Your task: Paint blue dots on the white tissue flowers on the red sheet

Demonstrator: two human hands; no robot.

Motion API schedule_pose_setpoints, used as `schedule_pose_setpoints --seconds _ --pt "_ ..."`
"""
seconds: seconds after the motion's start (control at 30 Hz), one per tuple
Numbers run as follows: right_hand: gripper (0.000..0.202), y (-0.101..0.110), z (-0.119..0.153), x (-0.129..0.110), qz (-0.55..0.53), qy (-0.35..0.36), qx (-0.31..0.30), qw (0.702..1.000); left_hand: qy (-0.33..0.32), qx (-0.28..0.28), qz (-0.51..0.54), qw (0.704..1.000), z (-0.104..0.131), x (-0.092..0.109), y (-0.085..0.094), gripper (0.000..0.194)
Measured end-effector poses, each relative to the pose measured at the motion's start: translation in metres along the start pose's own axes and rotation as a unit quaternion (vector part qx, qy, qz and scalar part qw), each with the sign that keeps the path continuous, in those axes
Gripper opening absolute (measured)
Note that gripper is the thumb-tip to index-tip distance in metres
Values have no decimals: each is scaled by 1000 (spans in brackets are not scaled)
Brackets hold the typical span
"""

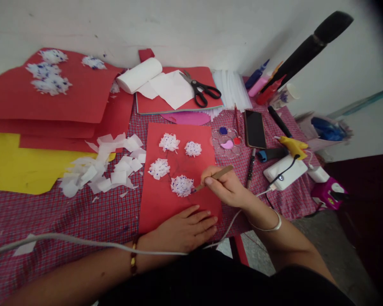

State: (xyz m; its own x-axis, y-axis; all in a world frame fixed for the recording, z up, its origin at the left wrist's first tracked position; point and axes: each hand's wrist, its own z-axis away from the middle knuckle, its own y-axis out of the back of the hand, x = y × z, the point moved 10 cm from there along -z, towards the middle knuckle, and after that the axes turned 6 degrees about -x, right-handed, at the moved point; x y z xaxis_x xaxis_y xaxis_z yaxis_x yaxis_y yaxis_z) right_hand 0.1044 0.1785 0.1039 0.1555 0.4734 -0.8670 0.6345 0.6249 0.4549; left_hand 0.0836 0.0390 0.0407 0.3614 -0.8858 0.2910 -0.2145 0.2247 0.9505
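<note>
Right hand [227, 187] gripping brush [221, 172], palette [228, 141] holding paint blobs [227, 144]

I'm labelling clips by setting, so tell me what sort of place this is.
Probably a home craft table: scissors, a paint palette and a glue gun lie on checked cloth.

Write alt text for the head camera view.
The right hand holds a slim brown tool to one of four white paper puffs on a red sheet, where the left hand rests. Around lie paper scraps, a paint palette and scissors.
</note>
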Motion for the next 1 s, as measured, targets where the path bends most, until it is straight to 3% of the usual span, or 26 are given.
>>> schedule_pose_setpoints --seconds 0.1,0.33,0.5,0.77,1.0 --pt "26 -6 -1 2 18 0 -27 999 4 -3 2 1000 1 -1 -2 35" --pt "23 6 3 1 14 4 18 1000 -3 -4 -8 1000 0 1 -1 37" --pt "23 -2 0 0 15 12 -10 1000 3 -4 -5 1000 0 0 0 36" --pt "24 -3 0 4 -78 -8 15 997 5 3 1 1000 0 0 1 36" --pt "27 -15 -1 6 -40 -27 -50 998 3 -15 11 1000 1 0 -4 36"
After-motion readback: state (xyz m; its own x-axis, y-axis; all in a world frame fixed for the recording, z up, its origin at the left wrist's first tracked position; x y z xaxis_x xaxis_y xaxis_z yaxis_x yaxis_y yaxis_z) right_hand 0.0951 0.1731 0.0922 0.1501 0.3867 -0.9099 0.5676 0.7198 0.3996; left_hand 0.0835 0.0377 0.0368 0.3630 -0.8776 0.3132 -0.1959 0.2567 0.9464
